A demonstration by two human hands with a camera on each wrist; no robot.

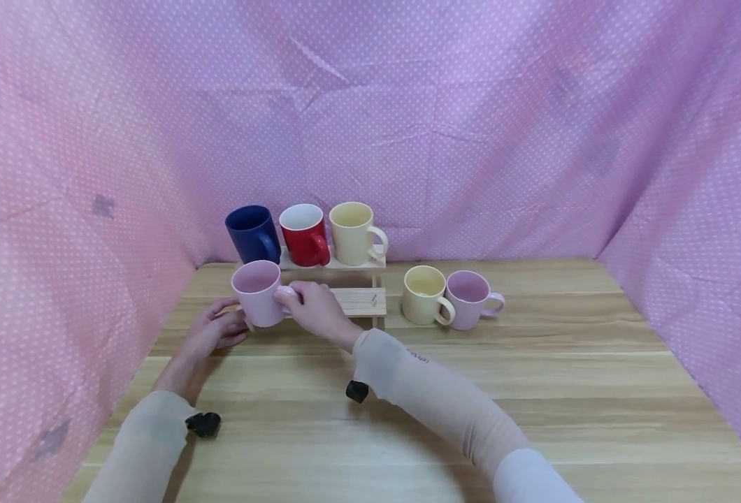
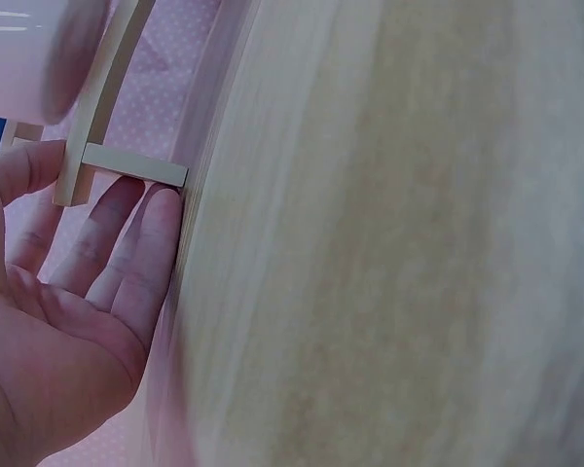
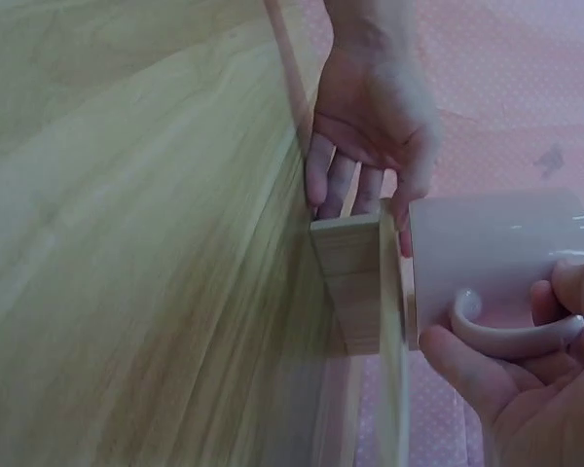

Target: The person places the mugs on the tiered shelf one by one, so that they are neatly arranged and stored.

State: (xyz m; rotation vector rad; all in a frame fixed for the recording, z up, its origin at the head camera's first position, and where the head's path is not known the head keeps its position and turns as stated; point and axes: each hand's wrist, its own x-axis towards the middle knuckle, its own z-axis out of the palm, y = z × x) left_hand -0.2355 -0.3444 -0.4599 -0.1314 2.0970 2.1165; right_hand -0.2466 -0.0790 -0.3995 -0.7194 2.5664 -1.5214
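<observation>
My right hand (image 1: 317, 307) pinches the handle of a pink mug (image 1: 259, 297), fingers and thumb around it. The mug is upright at the left end of the lower step of a small wooden rack (image 1: 361, 302), its base right at the board in the right wrist view. At that same end is my left hand (image 2: 63, 302), its thumb at the step's edge and its loosely extended fingers at the rack's leg. A blue mug (image 1: 252, 234), a red mug (image 1: 303, 237) with a white inside and a yellow mug (image 1: 351, 236) stand along the upper step.
To the right of the rack, a second yellow mug (image 1: 422, 300) and a second pink mug (image 1: 467, 304) stand side by side on the wooden table (image 1: 534, 391). Pink dotted cloth (image 1: 471, 126) hangs behind and at both sides.
</observation>
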